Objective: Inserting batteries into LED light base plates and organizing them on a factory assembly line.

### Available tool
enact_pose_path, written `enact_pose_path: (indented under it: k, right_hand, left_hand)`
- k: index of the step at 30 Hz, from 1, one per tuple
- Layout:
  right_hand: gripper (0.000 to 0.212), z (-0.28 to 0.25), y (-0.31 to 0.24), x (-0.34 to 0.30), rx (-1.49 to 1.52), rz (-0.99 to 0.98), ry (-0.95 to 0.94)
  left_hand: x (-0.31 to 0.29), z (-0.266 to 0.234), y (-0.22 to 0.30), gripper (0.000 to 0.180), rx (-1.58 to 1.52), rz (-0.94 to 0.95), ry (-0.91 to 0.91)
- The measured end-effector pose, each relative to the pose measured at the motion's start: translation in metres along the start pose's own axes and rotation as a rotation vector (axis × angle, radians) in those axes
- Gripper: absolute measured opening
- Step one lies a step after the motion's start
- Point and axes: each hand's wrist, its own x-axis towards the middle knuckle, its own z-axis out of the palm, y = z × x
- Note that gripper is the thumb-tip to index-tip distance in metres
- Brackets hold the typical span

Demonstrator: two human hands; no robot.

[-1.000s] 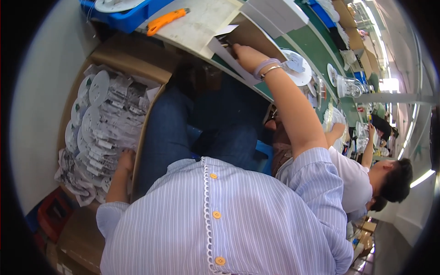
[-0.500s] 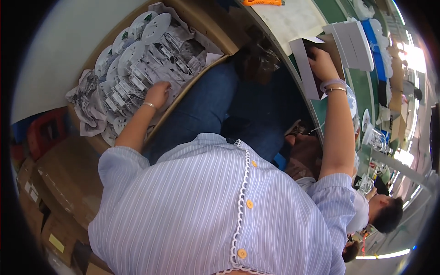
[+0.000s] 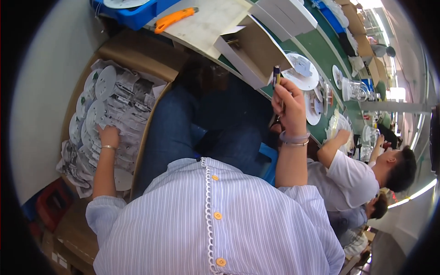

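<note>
In my raised right hand is a slim dark battery with a gold band, held upright between the fingertips. The hand is just beside an open white box with a brown inside, at the bench edge. To the left, my left hand reaches down into a large cardboard carton, its fingers closed at the lower edge of a white disc. Several more white discs stand there in a row, with crumpled printed paper around them. The fingertips of the left hand are partly hidden.
An orange utility knife and a blue bin are on the bench. Round white assemblies stand on the green surface beyond my right hand. The carton's wall rises beside my leg. A co-worker sits at the right.
My right hand has come out of the white box, now with a battery in it. My left hand has moved onto the white discs. The view has shifted, showing more bench.
</note>
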Motion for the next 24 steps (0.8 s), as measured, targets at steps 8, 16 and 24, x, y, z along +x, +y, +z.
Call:
enact_pose_path:
  k: [8, 16, 24]
  right_hand:
    - [0.017, -0.035, 0.028, -0.032, 0.336, 0.146, -0.048]
    - [0.023, -0.047, 0.041, -0.048, 0.506, 0.089, -0.221]
    - [0.017, -0.031, 0.065, -0.048, 0.500, 0.186, -0.411]
  left_hand:
    - [0.017, -0.026, -0.017, 0.014, -0.176, 0.111, 0.114]
    - [0.009, -0.130, 0.008, 0.020, -1.070, -0.075, 0.816]
    - [0.001, -0.139, 0.116, 0.020, -2.229, -0.161, 0.252]
